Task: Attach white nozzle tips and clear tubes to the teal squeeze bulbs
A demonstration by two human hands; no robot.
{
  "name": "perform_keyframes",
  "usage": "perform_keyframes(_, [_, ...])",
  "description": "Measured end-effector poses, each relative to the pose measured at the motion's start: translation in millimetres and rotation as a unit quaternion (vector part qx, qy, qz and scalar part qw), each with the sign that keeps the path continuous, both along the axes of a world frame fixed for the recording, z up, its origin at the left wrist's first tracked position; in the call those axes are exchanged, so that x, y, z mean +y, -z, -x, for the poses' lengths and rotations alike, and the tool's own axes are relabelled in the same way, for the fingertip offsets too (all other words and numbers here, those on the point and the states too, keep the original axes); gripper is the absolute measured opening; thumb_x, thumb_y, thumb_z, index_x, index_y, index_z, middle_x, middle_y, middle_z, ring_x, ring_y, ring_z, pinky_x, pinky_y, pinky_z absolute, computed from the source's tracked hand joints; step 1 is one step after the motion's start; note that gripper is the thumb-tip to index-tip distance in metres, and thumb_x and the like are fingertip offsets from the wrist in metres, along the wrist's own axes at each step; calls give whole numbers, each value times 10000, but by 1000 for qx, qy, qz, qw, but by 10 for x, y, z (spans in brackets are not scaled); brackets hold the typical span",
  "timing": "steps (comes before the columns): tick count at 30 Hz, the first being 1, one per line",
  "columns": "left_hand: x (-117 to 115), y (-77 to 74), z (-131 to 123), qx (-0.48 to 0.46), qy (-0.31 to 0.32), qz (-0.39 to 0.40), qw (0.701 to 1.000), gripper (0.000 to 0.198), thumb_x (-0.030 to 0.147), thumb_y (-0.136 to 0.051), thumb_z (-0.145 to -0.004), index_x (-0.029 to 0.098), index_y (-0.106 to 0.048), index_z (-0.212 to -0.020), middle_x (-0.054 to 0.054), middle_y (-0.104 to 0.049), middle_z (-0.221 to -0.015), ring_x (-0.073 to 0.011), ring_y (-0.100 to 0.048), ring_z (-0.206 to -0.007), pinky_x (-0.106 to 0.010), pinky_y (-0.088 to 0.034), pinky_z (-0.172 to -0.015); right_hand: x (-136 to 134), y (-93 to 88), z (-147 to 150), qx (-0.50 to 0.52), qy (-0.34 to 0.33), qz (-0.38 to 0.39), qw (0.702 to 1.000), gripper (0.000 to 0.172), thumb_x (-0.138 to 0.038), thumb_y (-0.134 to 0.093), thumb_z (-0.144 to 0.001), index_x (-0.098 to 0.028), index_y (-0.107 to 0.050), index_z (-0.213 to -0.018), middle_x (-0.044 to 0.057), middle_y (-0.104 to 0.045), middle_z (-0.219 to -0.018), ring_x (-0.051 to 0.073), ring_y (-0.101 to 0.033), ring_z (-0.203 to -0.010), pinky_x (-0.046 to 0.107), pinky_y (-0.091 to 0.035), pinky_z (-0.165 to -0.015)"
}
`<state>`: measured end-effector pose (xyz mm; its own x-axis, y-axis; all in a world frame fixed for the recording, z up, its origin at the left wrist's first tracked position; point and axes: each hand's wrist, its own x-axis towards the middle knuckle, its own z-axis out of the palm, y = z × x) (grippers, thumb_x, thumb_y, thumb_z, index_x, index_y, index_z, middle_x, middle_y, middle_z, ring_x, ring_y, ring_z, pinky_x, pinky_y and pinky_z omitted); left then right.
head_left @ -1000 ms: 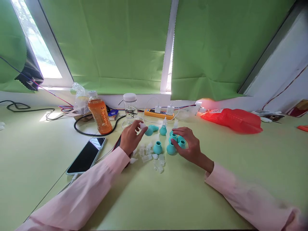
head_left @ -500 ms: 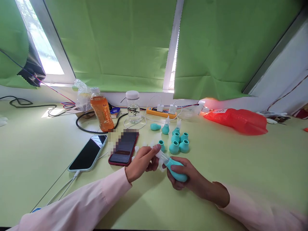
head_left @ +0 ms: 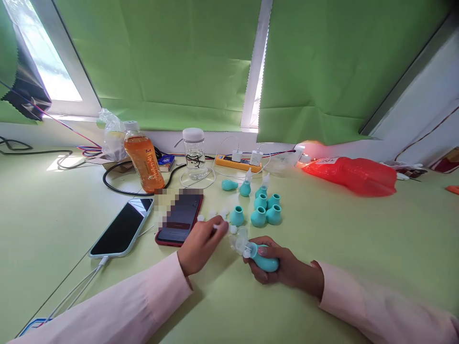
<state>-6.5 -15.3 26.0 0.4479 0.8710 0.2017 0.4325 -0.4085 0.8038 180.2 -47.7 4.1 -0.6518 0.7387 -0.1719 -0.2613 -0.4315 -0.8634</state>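
Observation:
My right hand (head_left: 276, 265) is wrapped round a teal bulb (head_left: 265, 260) lying on its side, its neck toward the left. Clear plastic pieces (head_left: 239, 240) lie by the bulb's neck. Left of them, my left hand (head_left: 204, 241) has its fingers pinched on a small whitish piece (head_left: 216, 228), mostly hidden. An open teal bulb (head_left: 237, 216) stands just beyond my left fingertips. Several more open teal bulbs (head_left: 258, 217) stand grouped to its right. Behind them are two bulbs with clear tips (head_left: 245, 188) and a teal bulb on its side (head_left: 229, 185).
Two phones (head_left: 124, 227) lie at the left, one with a white cable. Farther back stand an orange drink bottle (head_left: 144, 162), a clear jar (head_left: 194, 155) and an orange power strip (head_left: 237, 163). A red plastic bag (head_left: 353, 176) lies at the back right.
My left hand has moved left, away from the bulb in my right hand. The clear tip that stuck out of that bulb's neck no longer shows there.

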Motion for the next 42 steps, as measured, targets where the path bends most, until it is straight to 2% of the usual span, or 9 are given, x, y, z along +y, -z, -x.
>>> perform_keyframes(3, [19,100,20,236,-9,-298,925,215,317,-377,-787,150,-506,-833,-40,-521,-671,-158,-478,-602,-255,-372,-510,3,10,-6,-11,5,-14,1000,246,-332,-482,-662,-112,-520,-765,-5,-507,-428,66,-366,-353,184,-175,-335])
perform_keyframes(5, [26,207,12,322,-13,-368,872,198,211,-363,-796,156,-497,-931,-63,-532,-739,-179,-493,-649,-276,-394,-526,-1,14,3,-19,28,-21,999,241,-330,-501,-654,-121,-513,-772,-4,-520,-453,68,-381,-361,181,-186,-336])
perform_keyframes(7, [38,303,-2,347,-22,-387,854,225,178,-370,-789,161,-478,-986,-73,-530,-788,-181,-500,-671,-281,-411,-536,-2,14,16,-33,53,-36,997,228,-338,-507,-674,-124,-509,-755,-7,-519,-465,58,-370,-355,179,-195,-340])
perform_keyframes(13, [39,347,7,199,-29,-373,906,168,268,-462,-756,150,-524,-858,-56,-551,-745,-166,-516,-676,-264,-421,-542,20,32,70,-93,109,-80,986,278,-392,-416,-779,-141,-441,-661,-12,-500,-518,46,-377,-366,181,-235,-362])
perform_keyframes(18, [-100,258,-21,-29,-19,-189,981,146,272,-516,-733,142,-560,-784,-17,-563,-631,-104,-500,-573,-210,-414,-529,-29,69,115,-147,122,-145,971,261,-407,-420,-780,-156,-415,-707,-23,-496,-572,42,-383,-392,185,-285,-396])
perform_keyframes(27, [-166,276,-111,-217,-29,44,975,152,262,-543,-702,137,-629,-689,-16,-570,-577,-85,-484,-472,-187,-422,-449,-65,32,125,-186,104,-167,963,263,-428,-396,-785,-170,-394,-737,-32,-482,-578,40,-362,-394,186,-281,-399])
perform_keyframes(30, [-192,271,-125,-198,-49,21,979,165,254,-523,-713,133,-629,-681,-23,-576,-579,-90,-488,-487,-191,-424,-462,-95,39,143,-205,127,-174,955,265,-436,-416,-770,-172,-402,-757,-40,-455,-575,42,-344,-413,176,-283,-394])
perform_keyframes(35, [-247,263,-134,-122,-88,-136,979,130,196,-518,-695,136,-585,-600,9,-494,-486,-80,-438,-464,-199,-379,-468,-174,40,160,-251,147,-204,935,220,-402,-433,-772,-187,-433,-816,-47,-390,-581,62,-330,-476,180,-302,-429])
perform_keyframes(42, [-274,219,-167,-95,-77,-227,966,169,107,-459,-651,158,-439,-491,25,-390,-463,-80,-360,-462,-202,-317,-437,-233,35,169,-356,204,-325,852,194,-379,-456,-757,-206,-466,-845,0,-504,-756,139,-437,-676,262,-371,-648])
